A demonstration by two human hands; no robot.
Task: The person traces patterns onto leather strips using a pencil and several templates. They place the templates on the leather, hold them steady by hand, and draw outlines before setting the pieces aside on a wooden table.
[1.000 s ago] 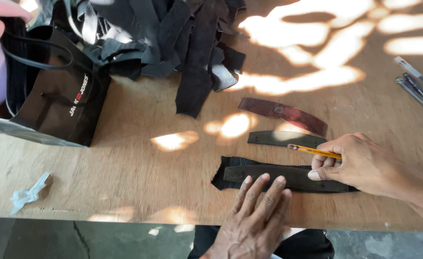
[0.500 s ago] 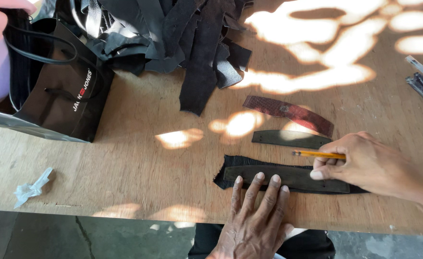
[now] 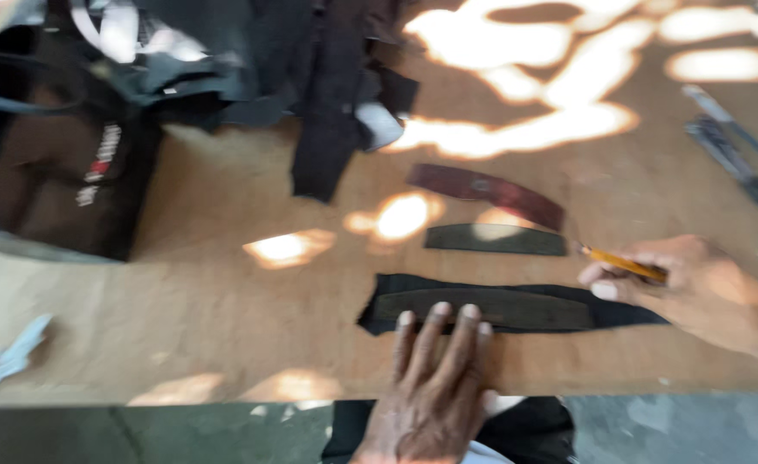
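**Pencil at the right end of a strip lying left to right**

The dark curved template (image 3: pixel 482 308) lies on a black piece of material (image 3: pixel 628 311) near the lower edge of the wooden table (image 3: pixel 207 301), just right of the frame's centre. Its long axis runs left to right across the picture, parallel to the table's near edge.

The left hand (image 3: pixel 435 378) comes up from the bottom of the frame and lies flat, fingers spread, with the fingertips (image 3: pixel 437 311) pressing on the left half of the template. It grips nothing; it only bears down.

The right hand (image 3: pixel 697 292) sits at the right end of the strip, closed in a writing hold on a yellow pencil (image 3: pixel 624 263). The pencil points up and to the left, its tip just off the template's upper right end; the blur makes it hard to say whether the tip touches the material.

So the right hand is nearer the right end, and the strip stretches away from the pencil toward the left.

Above lie two more curved strips: a dark one (image 3: pixel 495 240) and a reddish one (image 3: pixel 486 191).
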